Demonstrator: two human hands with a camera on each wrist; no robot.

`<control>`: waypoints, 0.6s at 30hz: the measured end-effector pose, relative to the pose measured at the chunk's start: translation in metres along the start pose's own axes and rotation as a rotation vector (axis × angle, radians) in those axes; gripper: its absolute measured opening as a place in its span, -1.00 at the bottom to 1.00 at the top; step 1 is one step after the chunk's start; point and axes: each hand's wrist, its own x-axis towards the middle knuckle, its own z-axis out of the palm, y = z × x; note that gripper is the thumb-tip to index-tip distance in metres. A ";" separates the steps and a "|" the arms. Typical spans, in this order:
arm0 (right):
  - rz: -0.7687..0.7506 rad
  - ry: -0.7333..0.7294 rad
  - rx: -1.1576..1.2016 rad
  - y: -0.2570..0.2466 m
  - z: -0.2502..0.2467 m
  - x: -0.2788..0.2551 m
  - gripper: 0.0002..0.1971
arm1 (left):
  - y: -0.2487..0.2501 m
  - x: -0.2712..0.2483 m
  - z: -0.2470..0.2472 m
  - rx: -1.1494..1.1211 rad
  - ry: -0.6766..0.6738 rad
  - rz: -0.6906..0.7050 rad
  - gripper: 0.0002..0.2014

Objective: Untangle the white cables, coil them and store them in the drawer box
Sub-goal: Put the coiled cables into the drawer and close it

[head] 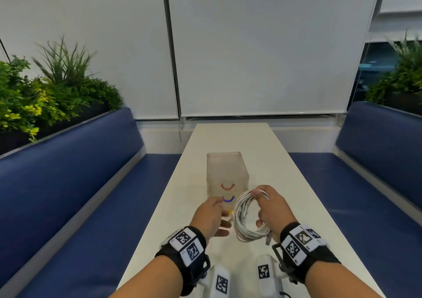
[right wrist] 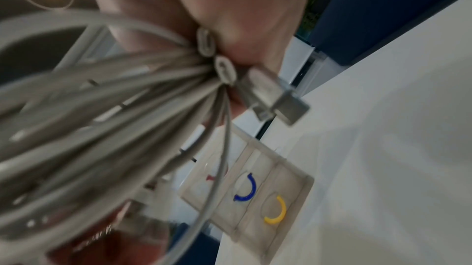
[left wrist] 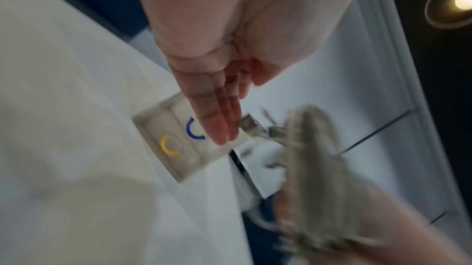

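- Fingertips [head: 259,192] of the right hand [head: 272,208] curl over the top of a coil of white cables [head: 247,215], with the thumb pressing the lower side, so the loops stay bunched and cannot spring apart.
- Connector plugs [right wrist: 274,91] stick out just beside that grip in the right wrist view, apparently trapped with the loops so the loose ends do not trail.
- Held upright above the white table [head: 296,183], the coil hangs just to the right of the drawer box, near its front, likely ready to go in once a drawer opens.
- Fingers [left wrist: 217,120] of the left hand [head: 211,215] lie straight and pressed together, holding nothing, their tips at the front of the drawer box [head: 226,172] beside the blue handle [head: 228,199].
- That placement suggests the left hand is going for a drawer pull while the right keeps the cables neat; which drawer it will open cannot be told.
- Translucent and three-tiered, the drawer box stands on the table ahead of both hands, with a red handle [head: 227,186] on top, blue in the middle and a yellow handle [right wrist: 275,209] lowest; all drawers look closed.
- Blue bench seats [head: 91,183] run along both sides of the table.
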 end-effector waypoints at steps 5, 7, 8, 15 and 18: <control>0.025 -0.034 0.017 0.003 -0.015 0.014 -0.86 | -0.015 0.047 -0.011 0.734 -0.045 0.142 -0.42; 0.015 -0.079 -0.062 0.002 -0.019 0.018 -0.86 | -0.017 0.062 -0.008 0.948 -0.071 0.175 -0.31; 0.004 -0.103 -0.094 0.001 -0.020 0.019 -0.87 | -0.018 0.069 -0.007 1.013 -0.072 0.193 -0.28; -0.025 -0.175 -0.238 0.000 -0.019 0.024 -0.92 | -0.028 0.100 0.005 1.109 -0.061 0.236 -0.21; -0.017 -0.171 -0.238 -0.001 -0.019 0.027 -0.93 | -0.030 0.104 0.012 1.070 -0.023 0.264 -0.28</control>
